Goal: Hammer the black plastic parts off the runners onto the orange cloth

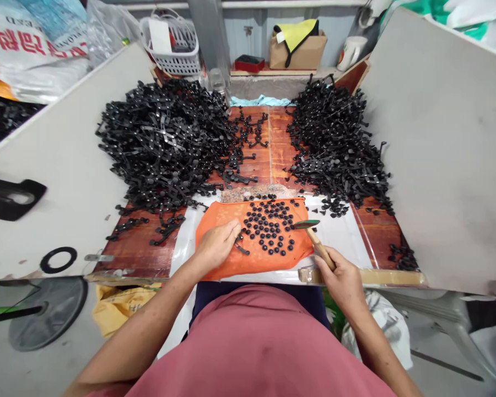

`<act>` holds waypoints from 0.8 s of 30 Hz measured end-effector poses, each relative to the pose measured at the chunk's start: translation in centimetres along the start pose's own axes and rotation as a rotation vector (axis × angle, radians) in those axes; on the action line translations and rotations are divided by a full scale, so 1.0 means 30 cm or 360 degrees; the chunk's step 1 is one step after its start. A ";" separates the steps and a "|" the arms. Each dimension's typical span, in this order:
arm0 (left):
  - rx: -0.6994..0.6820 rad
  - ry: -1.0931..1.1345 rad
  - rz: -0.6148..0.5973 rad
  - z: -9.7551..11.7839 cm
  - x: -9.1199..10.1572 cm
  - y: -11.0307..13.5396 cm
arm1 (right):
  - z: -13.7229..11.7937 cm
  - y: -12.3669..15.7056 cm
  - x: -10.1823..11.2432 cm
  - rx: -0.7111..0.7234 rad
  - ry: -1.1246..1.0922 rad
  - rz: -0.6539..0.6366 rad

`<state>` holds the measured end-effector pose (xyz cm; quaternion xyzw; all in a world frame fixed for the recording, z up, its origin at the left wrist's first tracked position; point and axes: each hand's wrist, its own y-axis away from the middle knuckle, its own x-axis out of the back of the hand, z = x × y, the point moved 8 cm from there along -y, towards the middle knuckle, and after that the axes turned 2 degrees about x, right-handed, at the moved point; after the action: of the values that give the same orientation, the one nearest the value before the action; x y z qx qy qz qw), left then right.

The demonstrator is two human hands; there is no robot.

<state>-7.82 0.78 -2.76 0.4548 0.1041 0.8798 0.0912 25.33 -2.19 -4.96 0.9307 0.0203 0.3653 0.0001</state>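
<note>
My left hand (217, 245) rests on the orange cloth (219, 218), fingers closed in a pinch around a small black strip (242, 250) that mostly disappears under them. Right of it, many small round black pieces (268, 229) with raised centres lie spread over the cloth. My right hand (345, 278) is wrapped around the wooden handle of a small hammer (323, 251). The hammer's dark green head hovers over or touches the cloth's right side, beside the round pieces; which of these I cannot tell.
A large heap of black jointed strips (165, 138) fills the left back of the wooden table (279, 140). Another black heap (334, 143) stands at the right. Pale panels (438, 149) flank both sides. Behind are a white basket (176, 47), a cardboard box (314, 52) and a mug (351, 52).
</note>
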 end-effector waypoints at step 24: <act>-0.0124 0.0268 -0.0132 0.014 0.006 -0.030 | 0.027 -0.013 -0.018 -0.0016 -0.0018 -0.0080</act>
<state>-7.54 1.74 -2.62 0.3708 0.0957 0.9137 0.1362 25.49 -1.80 -5.92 0.9320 0.0419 0.3599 0.0140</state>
